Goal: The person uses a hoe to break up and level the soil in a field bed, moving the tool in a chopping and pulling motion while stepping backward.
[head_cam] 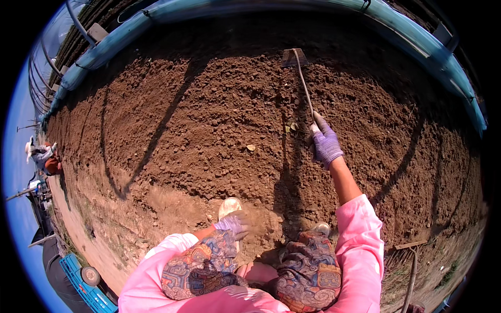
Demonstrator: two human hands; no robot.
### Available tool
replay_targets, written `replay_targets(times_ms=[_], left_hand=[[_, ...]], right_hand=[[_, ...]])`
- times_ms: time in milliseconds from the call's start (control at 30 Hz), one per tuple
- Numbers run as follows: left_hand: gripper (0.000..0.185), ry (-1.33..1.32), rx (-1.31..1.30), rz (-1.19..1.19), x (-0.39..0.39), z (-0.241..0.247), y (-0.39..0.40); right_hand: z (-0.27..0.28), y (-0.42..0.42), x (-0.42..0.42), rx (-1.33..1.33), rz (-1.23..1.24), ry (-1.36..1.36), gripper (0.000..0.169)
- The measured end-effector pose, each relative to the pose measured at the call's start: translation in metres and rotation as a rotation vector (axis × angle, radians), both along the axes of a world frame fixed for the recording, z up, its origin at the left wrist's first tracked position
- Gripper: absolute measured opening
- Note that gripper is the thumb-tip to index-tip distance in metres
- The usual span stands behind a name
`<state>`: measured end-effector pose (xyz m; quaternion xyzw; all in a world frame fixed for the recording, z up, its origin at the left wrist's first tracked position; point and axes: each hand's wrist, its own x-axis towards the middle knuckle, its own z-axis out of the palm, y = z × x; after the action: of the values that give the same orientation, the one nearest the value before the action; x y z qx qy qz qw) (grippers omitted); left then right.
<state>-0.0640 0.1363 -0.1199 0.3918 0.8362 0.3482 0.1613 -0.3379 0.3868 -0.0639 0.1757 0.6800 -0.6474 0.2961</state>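
Observation:
My right hand (325,144), in a purple work glove, grips the thin handle of a hoe (295,58). The tool reaches away from me, its flat blade at the shaded far part of a bed of loose brown soil (219,117). My left hand (236,223), gloved too, rests at my left knee above a pale shoe (230,206), with fingers extended and no tool seen in it. A dry leaf (251,147) lies on the soil, and a few more lie near the hoe's handle.
Rolled blue plastic sheeting (113,45) edges the bed's far side. A rake (411,250) lies at lower right. At far left a person in a hat (43,156) crouches by the bed. A blue cart (84,285) stands at lower left, beyond the dirt path (78,231).

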Motion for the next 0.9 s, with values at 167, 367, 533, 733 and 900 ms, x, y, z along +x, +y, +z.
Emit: replay_targets(times_ms=[167, 367, 533, 733, 900], left_hand=[[0.023, -0.043, -0.017, -0.046, -0.001, -0.003, -0.001], [0.020, 0.014, 0.028, -0.004, 0.001, -0.001, 0.002], [0.015, 0.052, 0.007, 0.004, 0.004, 0.000, 0.004], [0.020, -0.030, -0.095, -0.063, 0.007, -0.005, -0.002], [0.017, 0.096, 0.013, 0.001, 0.010, -0.006, 0.001]], right_hand=[[-0.021, 0.029, 0.005, -0.026, -0.364, -0.001, 0.043], [0.001, -0.002, 0.126, -0.052, 0.251, -0.268, 0.047], [-0.019, 0.035, 0.142, 0.010, 0.002, -0.086, 0.047], [-0.026, 0.080, 0.114, -0.018, -0.584, -0.005, 0.046], [0.006, 0.022, 0.171, 0.057, 0.137, -0.067, 0.045]])
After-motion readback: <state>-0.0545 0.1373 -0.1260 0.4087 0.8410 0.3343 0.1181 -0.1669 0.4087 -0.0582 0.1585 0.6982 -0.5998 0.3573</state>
